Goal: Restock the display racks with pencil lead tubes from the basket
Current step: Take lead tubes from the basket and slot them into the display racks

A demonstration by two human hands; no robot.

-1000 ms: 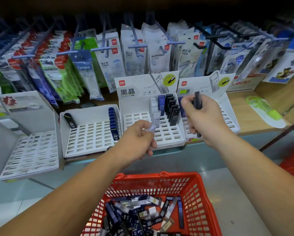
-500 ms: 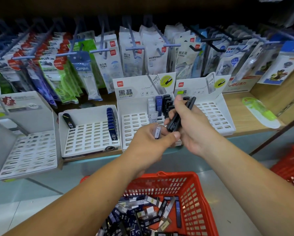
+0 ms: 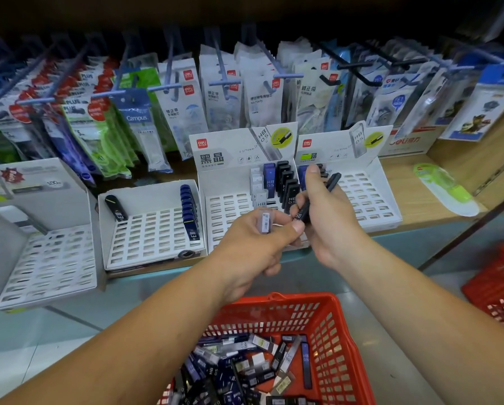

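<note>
My left hand (image 3: pixel 256 244) pinches a clear pencil lead tube (image 3: pixel 265 221) upright, in front of the middle white display rack (image 3: pixel 230 206). Touching it from the right, my right hand (image 3: pixel 326 217) grips a few black lead tubes (image 3: pixel 331 182) that point up and to the right. The middle rack holds several clear, blue and black tubes (image 3: pixel 285 182) standing in rows. Another white rack (image 3: pixel 370 200) to its right is mostly bare behind my right hand. Below my arms, the red basket (image 3: pixel 326 323) holds many loose lead tubes (image 3: pixel 244 366).
Two more white racks stand at the left: a near-bare one (image 3: pixel 40 258) and one with a row of blue tubes (image 3: pixel 189 211). Packaged stationery hangs on hooks (image 3: pixel 221 83) behind. A green correction tape pack (image 3: pixel 443 185) lies on the wooden shelf. A second red basket (image 3: pixel 502 285) is at the right.
My right hand has come down and left from the right rack with the black tubes, meeting my left hand, which rose slightly with the clear tube. The view shifted a little.
</note>
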